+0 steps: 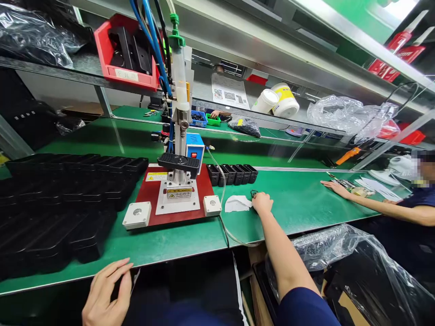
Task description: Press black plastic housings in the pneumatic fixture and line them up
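Note:
A bench press machine point(180, 181) stands on a red base, with a black ribbed part point(179, 164) lying across its fixture. White button boxes point(137, 214) sit at the base's front corners. To the right of the base, my right hand point(263, 203) reaches over the green bench with its fingers closed at a small black item point(253, 194), too small to make out. A torn piece of white paper point(237, 203) lies just left of that hand. My left hand point(109, 292) is by the bench's front edge, fingers apart and curved, holding nothing.
Rows of black housings point(57, 194) cover the left of the bench point(190, 249). Several small black boxes point(234, 174) stand behind the paper. A red bin point(127, 54) sits on the shelf. At right, another person's hand point(336, 189) rests on the bench. Plastic-wrapped items point(360, 267) lie below.

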Demonstrator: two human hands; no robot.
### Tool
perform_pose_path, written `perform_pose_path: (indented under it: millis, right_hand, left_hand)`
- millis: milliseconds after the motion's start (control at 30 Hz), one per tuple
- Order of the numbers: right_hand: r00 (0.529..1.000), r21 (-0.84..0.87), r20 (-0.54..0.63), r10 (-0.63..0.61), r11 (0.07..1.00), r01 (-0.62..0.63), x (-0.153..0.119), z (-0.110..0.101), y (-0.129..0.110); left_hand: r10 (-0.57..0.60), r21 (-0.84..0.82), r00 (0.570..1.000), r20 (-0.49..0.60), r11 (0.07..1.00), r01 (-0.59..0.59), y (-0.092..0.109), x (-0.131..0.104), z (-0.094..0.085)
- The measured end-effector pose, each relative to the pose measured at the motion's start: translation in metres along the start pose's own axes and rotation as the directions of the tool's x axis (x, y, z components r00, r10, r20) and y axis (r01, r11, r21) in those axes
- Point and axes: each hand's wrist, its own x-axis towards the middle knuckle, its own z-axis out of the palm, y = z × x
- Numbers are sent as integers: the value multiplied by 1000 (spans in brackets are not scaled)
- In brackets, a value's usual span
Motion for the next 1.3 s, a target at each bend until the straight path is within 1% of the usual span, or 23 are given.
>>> perform_pose_path:
  millis: [100,200,267,333,367,400,433,467,500,533,567,600,667,733,800,867,900,933,1000,1100,1167,1233,1300]
  right_hand:
    - [1000,0,-26,2,1000,-2,1,-4,6]
    - [995,45,-104,3,999,1,-2,-17,9]
    - [981,90,-190,-37,994,54,-8,-33,0]
    - [949,133,-283,-140,974,183,-19,-53,-25]
    - [909,175,-347,-230,936,304,-27,-63,-43]
    - [845,221,-420,-330,866,448,-37,-72,-63]
    - [740,271,-517,-430,738,618,-48,-81,-86]
    - [615,303,-609,-502,569,764,-59,-89,-110]
    - [504,304,-670,-545,418,856,-69,-95,-133]
    - [419,293,-703,-574,302,907,-77,-99,-156]
    - [366,283,-713,-599,231,931,-83,-103,-176]
    - [337,275,-705,-624,196,941,-87,-105,-194]
    - [327,272,-650,-686,192,943,-89,-107,-219]
    - [340,266,-561,-755,225,937,-89,-108,-232]
    - [355,246,-508,-785,263,933,-90,-107,-235]
    - [358,214,-526,-772,288,934,-94,-107,-234]
    - [349,194,-535,-769,290,937,-97,-106,-235]
    - [333,174,-532,-778,285,943,-100,-106,-236]
    - [298,132,-471,-830,268,954,-105,-104,-242]
    - [292,105,-373,-881,273,956,-109,-104,-251]
    - [290,118,-404,-868,265,957,-110,-103,-248]
    - [295,148,-515,-805,256,955,-111,-99,-233]
    - [341,191,-643,-686,287,939,-116,-86,-207]
  left_hand:
    - [-16,29,1000,-17,999,16,-2,-2,-11]
    - [-42,20,999,-22,999,42,-3,-5,-13]
    - [-54,7,998,-27,999,54,-2,-8,-9]
    - [-57,-13,998,-19,998,56,-1,-9,-2]
    - [-53,-24,999,-10,998,53,1,-9,1]
    - [-50,-37,999,0,998,50,2,-8,5]
    - [-49,-51,999,8,997,49,5,-6,8]
    - [-49,-64,999,13,997,50,7,-3,11]
    - [-49,-75,999,11,996,49,10,0,13]
    - [-50,-84,999,5,995,50,12,2,14]
    - [-52,-88,999,-1,995,52,14,4,15]
    - [-54,-83,999,-8,995,53,15,5,14]
    - [-53,-51,998,-17,997,52,14,2,11]
    - [-51,-6,998,-22,999,51,7,-6,3]
    - [-53,27,998,-26,998,54,-2,-15,-6]
    - [-62,44,998,-28,997,64,-9,-22,-14]
    - [-62,47,998,-32,997,63,-11,-23,-17]
    - [-54,48,998,-34,997,56,-11,-22,-19]
    - [-25,43,999,-48,999,27,-8,-16,-18]
    - [22,14,999,-49,1000,-21,3,2,-10]
    - [54,-15,998,-32,998,-55,8,14,-2]
    - [81,-23,997,-12,996,-81,8,26,5]
    - [83,17,997,3,996,-83,3,37,10]
